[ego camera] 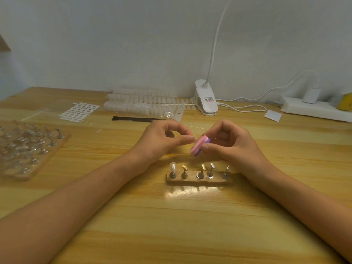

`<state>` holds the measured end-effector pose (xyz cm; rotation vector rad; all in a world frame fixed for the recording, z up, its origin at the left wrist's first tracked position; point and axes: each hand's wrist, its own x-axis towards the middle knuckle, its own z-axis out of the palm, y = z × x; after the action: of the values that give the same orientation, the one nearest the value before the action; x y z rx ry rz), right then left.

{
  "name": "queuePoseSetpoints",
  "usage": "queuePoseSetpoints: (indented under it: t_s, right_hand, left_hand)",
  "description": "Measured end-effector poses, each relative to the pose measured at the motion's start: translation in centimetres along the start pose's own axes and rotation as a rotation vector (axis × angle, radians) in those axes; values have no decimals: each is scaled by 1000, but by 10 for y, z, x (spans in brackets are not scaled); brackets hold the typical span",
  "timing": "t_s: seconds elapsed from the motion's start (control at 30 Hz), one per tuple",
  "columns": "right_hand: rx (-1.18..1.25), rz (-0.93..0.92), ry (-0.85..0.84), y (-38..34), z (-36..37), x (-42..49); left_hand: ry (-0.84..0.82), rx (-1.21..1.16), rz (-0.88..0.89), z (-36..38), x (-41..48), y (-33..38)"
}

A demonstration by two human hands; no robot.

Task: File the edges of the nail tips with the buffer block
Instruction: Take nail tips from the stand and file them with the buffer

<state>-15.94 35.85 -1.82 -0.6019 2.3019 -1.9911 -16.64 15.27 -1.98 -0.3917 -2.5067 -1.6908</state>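
On the wooden surface [171, 225], closest in, lies a short wooden strip [200, 180] carrying five small metal stands [210, 171] in a row. The leftmost stand bears a clear tip [173, 166]; the other four heads look bare.

Just behind the strip, both hands hover above the surface. The right hand [232, 143] has its fingers curled round a pink and purple buffer block [199, 145], held tilted on edge between thumb and fingers. The left hand [162, 140] is closed to a narrow pinch, thumb against forefinger, on a nail tip [191, 139] pressed to the block's pink face (the tip is so pale and blurred that its shape cannot be made out).

To the left, a wooden board [47, 157] holds many more metal stands [22, 141], too blurred to count and cut off by the picture's edge.

Farther back lie a black strip [137, 119], a sheet of small white ovals [79, 112] and clear bags [144, 103] packed with rows of pale nail tips. Beside the bags stands a white clip lamp [206, 101], its neck running out of the top of the view. At the far right are a white card [272, 115], a power strip [312, 109] with a plug in it, and a yellow object [345, 101] cut off at the edge.
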Motion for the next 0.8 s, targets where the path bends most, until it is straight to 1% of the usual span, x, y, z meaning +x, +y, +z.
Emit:
queuePoseSetpoints:
  t_s: [0.03,0.1,0.13,0.23,0.27,0.37,0.4,0.47,0.5,0.6,0.7,0.8]
  right_hand:
    - [-5,-19,12,0,0,0]
    - [36,-30,117,1,-2,0]
    - [44,-24,130,1,-2,0]
    - [-24,-33,-7,0,1,-1]
    - [-26,-50,-2,0,2,-1]
    - [50,-46,130,0,-1,1]
    - [44,-24,112,0,-1,1]
    - [1,21,-1,-1,1,1]
    - [-11,23,-24,0,1,1]
    - [10,22,11,-2,1,1]
    - [-27,-4,-64,-2,3,0]
    - [59,-7,85,1,-1,2]
  left_hand:
    - [-11,-2,2,0,-1,0]
    - [-17,-13,4,-1,-1,0]
    - [-5,-18,6,-1,-1,0]
    - [8,-26,10,0,-1,0]
    - [-7,-30,12,0,-1,0]
    - [-29,-24,30,0,-2,0]
    - [-22,-18,38,0,-2,0]
    - [-15,-11,49,0,-2,-1]
    - [-22,-11,51,0,-2,0]
    - [-16,-20,44,-1,-1,0]
    - [-29,-8,77,-1,-2,0]
    - [-63,-8,103,-1,-3,0]
